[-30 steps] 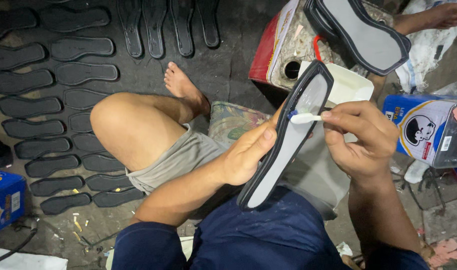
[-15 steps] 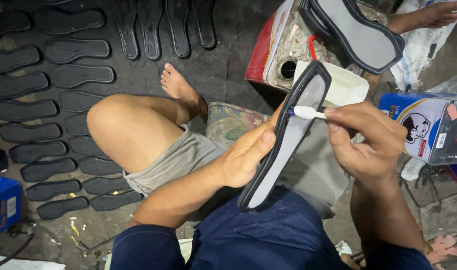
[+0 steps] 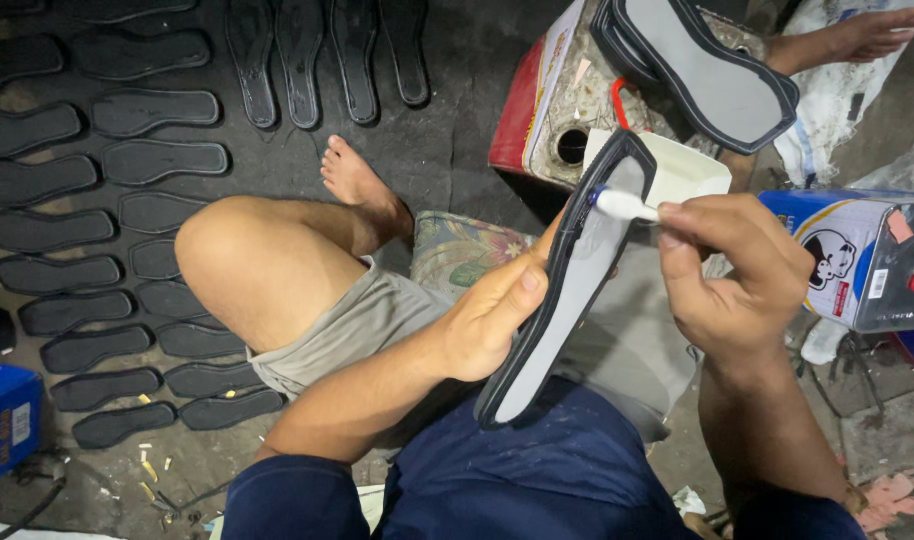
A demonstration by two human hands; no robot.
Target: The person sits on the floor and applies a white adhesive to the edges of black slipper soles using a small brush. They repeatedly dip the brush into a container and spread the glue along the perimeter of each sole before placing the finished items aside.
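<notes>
Over the lap, left hand grips a grey black-rimmed sole tilted up so right hand, pinching a white brush, reaches its rim

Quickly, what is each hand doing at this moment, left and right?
Left hand: closed around the edge of the grey sole, holding it up.
Right hand: closed on a small white brush, its tip on the sole.

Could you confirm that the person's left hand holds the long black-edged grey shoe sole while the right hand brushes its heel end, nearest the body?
Not quite. In the head view the left hand does hold the long black-edged grey shoe sole, but the right hand puts the small white-handled brush to its far end, away from the body, not the near end.
</notes>
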